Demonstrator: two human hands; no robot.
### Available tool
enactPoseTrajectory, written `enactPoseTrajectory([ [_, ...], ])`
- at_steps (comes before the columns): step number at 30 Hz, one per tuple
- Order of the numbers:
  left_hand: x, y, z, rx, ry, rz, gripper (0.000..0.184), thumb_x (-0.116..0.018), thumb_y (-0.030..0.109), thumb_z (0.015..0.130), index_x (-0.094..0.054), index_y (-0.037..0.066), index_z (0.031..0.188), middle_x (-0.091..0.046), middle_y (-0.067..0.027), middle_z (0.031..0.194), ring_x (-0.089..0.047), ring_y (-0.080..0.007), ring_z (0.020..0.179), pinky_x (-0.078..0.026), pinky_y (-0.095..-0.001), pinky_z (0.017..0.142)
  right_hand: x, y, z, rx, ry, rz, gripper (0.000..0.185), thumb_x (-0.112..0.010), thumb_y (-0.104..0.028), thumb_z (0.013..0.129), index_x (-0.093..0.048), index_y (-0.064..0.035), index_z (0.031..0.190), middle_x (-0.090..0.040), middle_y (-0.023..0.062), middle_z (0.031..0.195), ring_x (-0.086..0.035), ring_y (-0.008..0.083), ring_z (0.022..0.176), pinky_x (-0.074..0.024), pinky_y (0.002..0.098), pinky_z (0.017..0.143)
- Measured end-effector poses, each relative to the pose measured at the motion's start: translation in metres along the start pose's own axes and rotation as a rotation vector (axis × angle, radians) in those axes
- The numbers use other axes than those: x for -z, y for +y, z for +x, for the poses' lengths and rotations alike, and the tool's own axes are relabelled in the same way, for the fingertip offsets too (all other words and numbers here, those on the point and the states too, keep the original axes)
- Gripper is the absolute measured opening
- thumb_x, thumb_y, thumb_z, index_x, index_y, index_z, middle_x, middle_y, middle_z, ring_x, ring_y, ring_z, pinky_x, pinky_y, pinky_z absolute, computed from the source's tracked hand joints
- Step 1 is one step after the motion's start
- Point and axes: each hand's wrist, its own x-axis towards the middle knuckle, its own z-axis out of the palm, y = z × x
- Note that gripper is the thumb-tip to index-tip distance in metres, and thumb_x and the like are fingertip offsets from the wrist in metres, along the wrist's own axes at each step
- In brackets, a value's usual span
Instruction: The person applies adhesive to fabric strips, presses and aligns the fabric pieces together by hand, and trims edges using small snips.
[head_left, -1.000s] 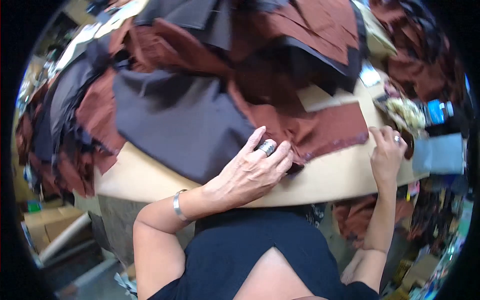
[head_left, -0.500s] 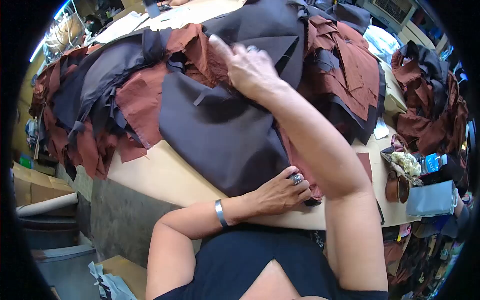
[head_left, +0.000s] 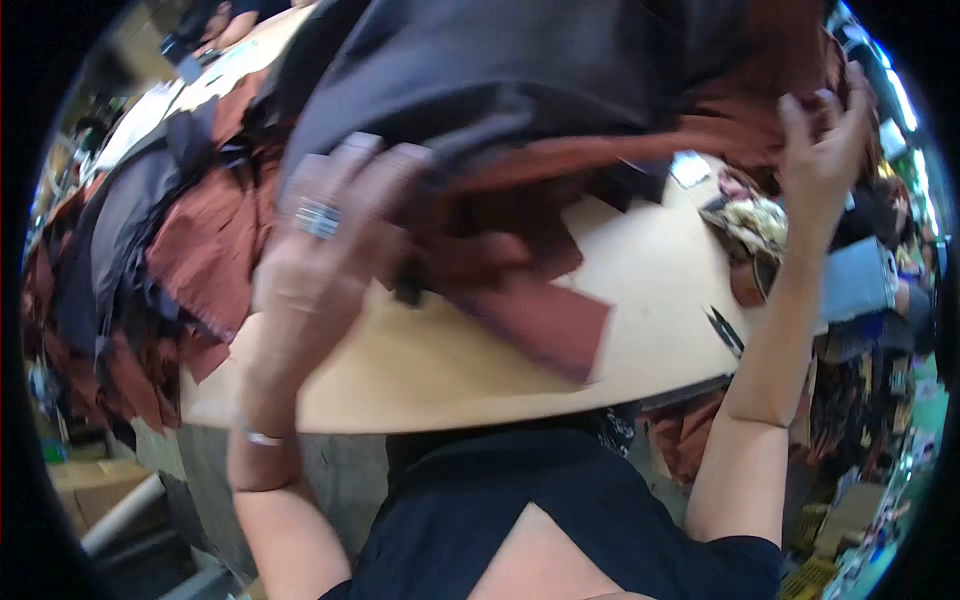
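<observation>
A large dark grey cloth with reddish-brown cloth (head_left: 520, 90) along its lower edge is raised and blurred above the table. My left hand (head_left: 335, 215), smeared by motion, is at the left edge of this cloth with its fingers apart. Beside the reddish-brown part at the right, my right hand (head_left: 828, 140) is up with its fingers spread. A reddish-brown flap (head_left: 550, 325) hangs below the raised cloth, over the pale tabletop (head_left: 665, 270).
Piled dark and reddish-brown cloths (head_left: 205, 240) drape over the table's left side. Black snips (head_left: 724, 332), a brown cup (head_left: 748, 283) and a grey-blue box (head_left: 858, 280) are at the right. Another person's arm (head_left: 240, 28) shows at the top left.
The dark cloth has been lifted and shifted up and right. My left hand has moved up and left from the table's front edge. My right hand has swung to the far right.
</observation>
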Motion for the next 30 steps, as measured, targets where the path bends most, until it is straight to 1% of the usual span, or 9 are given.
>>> enactPoseTrajectory([
  [3, 0.022, -0.028, 0.010, -0.169, -0.093, 0.543, 0.008, -0.056, 0.000, 0.077, -0.059, 0.001, 0.084, -0.053, -0.0078, 0.125, -0.045, -0.0267, 0.125, -0.038, -0.0428, 0.104, 0.005, -0.013, -0.089, -0.290, -0.187, 0.179, 0.078, -0.064, -0.009, 0.086, -0.018, -0.0136, 0.148, -0.061, 0.0065, 0.087, -0.056, 0.0154, 0.076, -0.0485, 0.0272, 0.070],
  [8, 0.034, -0.074, -0.004, -0.035, -0.343, 0.705, 0.021, -0.048, -0.004, 0.079, -0.059, -0.001, 0.096, -0.052, -0.0080, 0.128, -0.044, -0.0272, 0.125, -0.035, -0.0395, 0.105, 0.013, -0.016, -0.194, -0.459, -0.435, 0.378, 0.083, -0.063, -0.006, 0.086, -0.011, -0.0201, 0.149, -0.064, 0.0108, 0.100, -0.065, 0.0172, 0.084, -0.0530, 0.0298, 0.074],
  [14, 0.039, -0.030, -0.028, 0.011, -0.278, 0.555, 0.020, -0.051, -0.004, 0.073, -0.057, 0.000, 0.092, -0.056, -0.0103, 0.123, -0.050, -0.0289, 0.118, -0.039, -0.0390, 0.099, 0.032, -0.003, -0.201, -0.335, -0.606, 0.146, 0.086, -0.069, -0.004, 0.075, -0.022, -0.0146, 0.146, -0.060, 0.0181, 0.108, -0.060, 0.0325, 0.097, -0.0490, 0.0404, 0.086],
  [17, 0.003, 0.031, -0.024, -0.184, -0.215, -0.004, 0.026, -0.054, -0.006, 0.069, -0.057, 0.001, 0.093, -0.059, -0.0119, 0.113, -0.057, -0.0308, 0.106, -0.046, -0.0409, 0.090, 0.020, 0.002, -0.195, -0.275, -0.567, 0.108, 0.092, -0.072, -0.013, 0.071, -0.020, -0.0139, 0.147, -0.060, 0.0160, 0.112, -0.056, 0.0361, 0.103, -0.0407, 0.0451, 0.094],
  [20, -0.044, 0.073, -0.014, -0.238, -0.274, -0.328, 0.029, -0.058, -0.006, 0.073, -0.057, 0.002, 0.101, -0.060, -0.0148, 0.111, -0.059, -0.0342, 0.101, -0.048, -0.0415, 0.087, -0.007, 0.010, -0.183, -0.172, -0.396, 0.133, 0.080, -0.067, -0.006, 0.074, -0.030, -0.0175, 0.144, -0.063, 0.0123, 0.108, -0.059, 0.0325, 0.098, -0.0445, 0.0410, 0.089],
  [22, -0.073, 0.078, -0.001, -0.222, -0.253, -0.478, 0.032, -0.060, -0.004, 0.076, -0.057, 0.003, 0.107, -0.059, -0.0158, 0.113, -0.059, -0.0343, 0.101, -0.048, -0.0399, 0.087, -0.011, 0.012, -0.174, -0.134, -0.569, 0.156, 0.079, -0.059, 0.002, 0.072, -0.031, -0.0131, 0.144, -0.062, 0.0100, 0.108, -0.057, 0.0232, 0.101, -0.0358, 0.0386, 0.101],
  [25, -0.102, 0.090, 0.017, -0.155, -0.094, -0.645, 0.036, -0.062, -0.001, 0.078, -0.055, 0.005, 0.113, -0.060, -0.0171, 0.110, -0.059, -0.0350, 0.101, -0.049, -0.0389, 0.085, -0.008, -0.005, -0.149, -0.066, -0.610, 0.123, 0.073, -0.054, 0.008, 0.070, -0.043, -0.0177, 0.138, -0.065, 0.0035, 0.088, -0.060, 0.0186, 0.086, -0.0382, 0.0350, 0.095],
  [28, -0.115, 0.079, 0.027, 0.012, -0.306, -0.783, 0.039, -0.064, 0.003, 0.080, -0.053, 0.008, 0.117, -0.063, -0.0164, 0.103, -0.060, -0.0347, 0.099, -0.048, -0.0390, 0.085, 0.022, -0.020, -0.116, -0.024, -0.461, 0.070, 0.070, -0.053, 0.012, 0.072, -0.046, -0.0155, 0.136, -0.067, 0.0039, 0.095, -0.062, 0.0135, 0.088, -0.0457, 0.0294, 0.087],
  [30, -0.118, 0.063, 0.027, -0.133, -0.241, -0.384, 0.034, -0.069, 0.018, 0.079, -0.058, 0.009, 0.109, -0.065, -0.0121, 0.097, -0.061, -0.0310, 0.092, -0.047, -0.0381, 0.083, 0.040, -0.018, -0.095, 0.103, -0.319, -0.022, 0.064, -0.053, 0.013, 0.075, -0.049, -0.0135, 0.133, -0.069, 0.0049, 0.098, -0.063, 0.0123, 0.089, -0.0483, 0.0266, 0.084],
])
